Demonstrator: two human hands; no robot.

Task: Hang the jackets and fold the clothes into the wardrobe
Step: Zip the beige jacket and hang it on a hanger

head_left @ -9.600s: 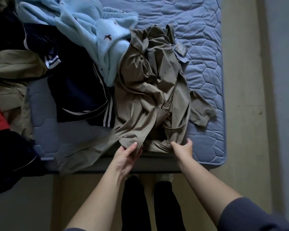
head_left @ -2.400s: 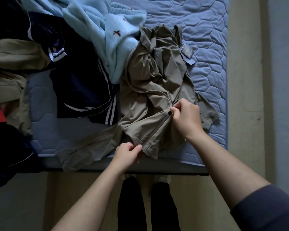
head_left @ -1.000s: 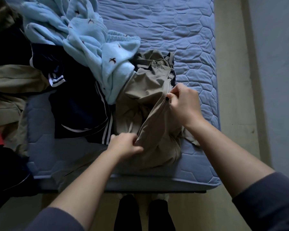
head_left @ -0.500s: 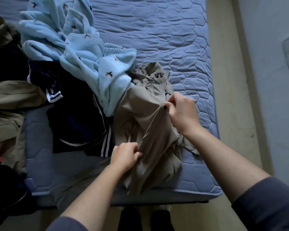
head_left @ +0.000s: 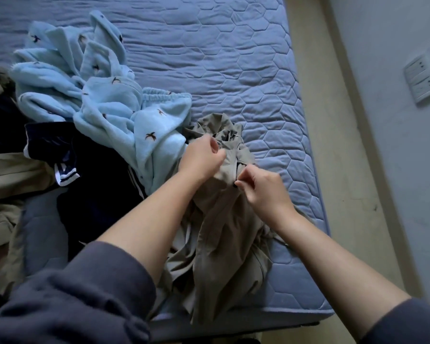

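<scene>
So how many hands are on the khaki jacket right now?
2. The left hand grips fabric near the collar; the right hand pinches the khaki jacket at its front edge, just beside it.

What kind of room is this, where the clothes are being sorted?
Most likely a bedroom: a blue quilted mattress piled with loose clothes, including a light blue fleece and a khaki jacket, beside a wall with a switch plate.

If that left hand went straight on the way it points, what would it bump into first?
Probably the bunched top of the khaki jacket that the left hand grips; beyond it, only blue mattress.
</scene>
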